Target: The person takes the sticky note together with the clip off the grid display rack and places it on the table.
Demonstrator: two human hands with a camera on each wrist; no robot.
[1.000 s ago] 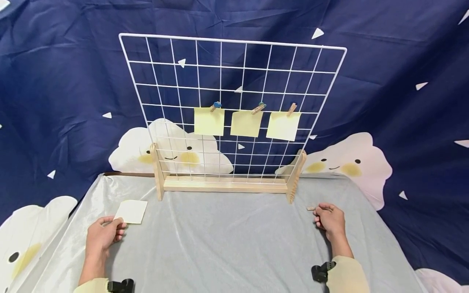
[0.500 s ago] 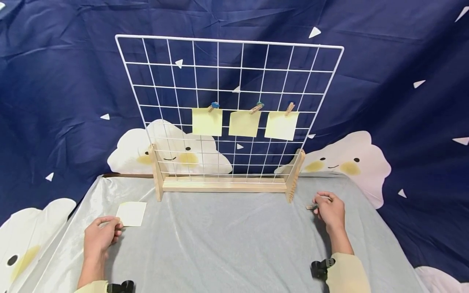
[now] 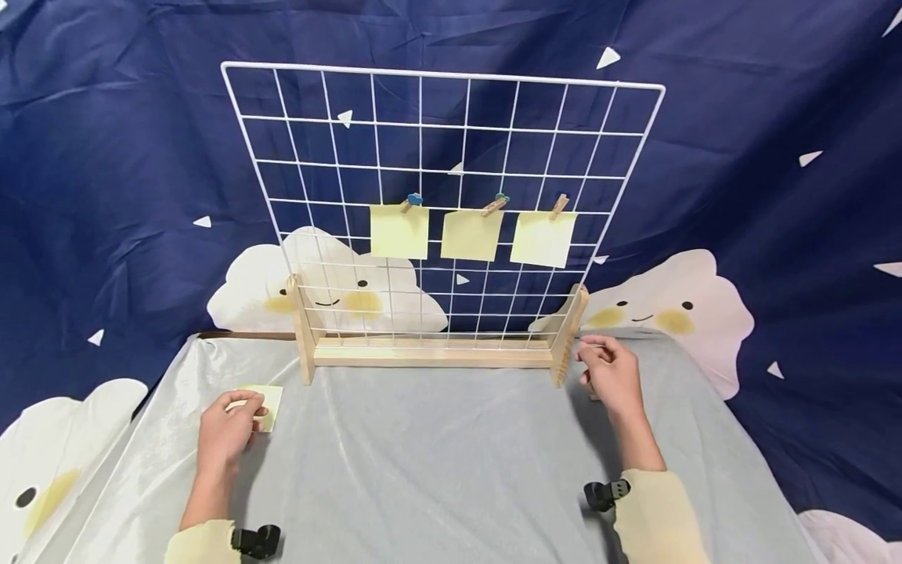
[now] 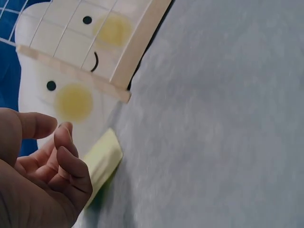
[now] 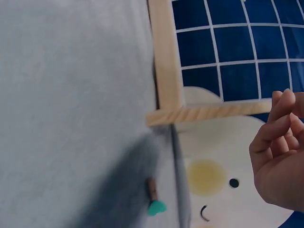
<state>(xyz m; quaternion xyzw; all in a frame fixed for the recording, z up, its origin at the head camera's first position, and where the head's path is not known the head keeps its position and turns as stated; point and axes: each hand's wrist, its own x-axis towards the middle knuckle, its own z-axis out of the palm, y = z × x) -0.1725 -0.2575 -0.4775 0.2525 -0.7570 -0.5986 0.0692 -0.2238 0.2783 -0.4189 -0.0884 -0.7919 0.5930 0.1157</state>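
A pale yellow paper note (image 3: 275,399) lies on the cloth at the left, partly covered in the head view by my left hand (image 3: 229,431). In the left wrist view, that hand's thumb and fingers are loosely bent, with a gap between them and no object held. My right hand (image 3: 613,380) is raised near the stand's right foot, its fingers loosely curled around nothing. Below it on the cloth lies a small wooden clothespin (image 5: 152,190) with a teal decoration; the head view shows just a bit of it. Both hands stand apart from the grid.
A white wire grid (image 3: 444,76) rises from a wooden stand (image 3: 433,358) at the back of the grey cloth (image 3: 423,462). Three yellow notes, among them the middle one (image 3: 470,237), hang from it by clothespins. A dark blue curtain (image 3: 719,102) hangs behind.
My left hand has let go of the note's corner and shifted right and up over it. The right hand has left the clothespin on the cloth and moved up and left.
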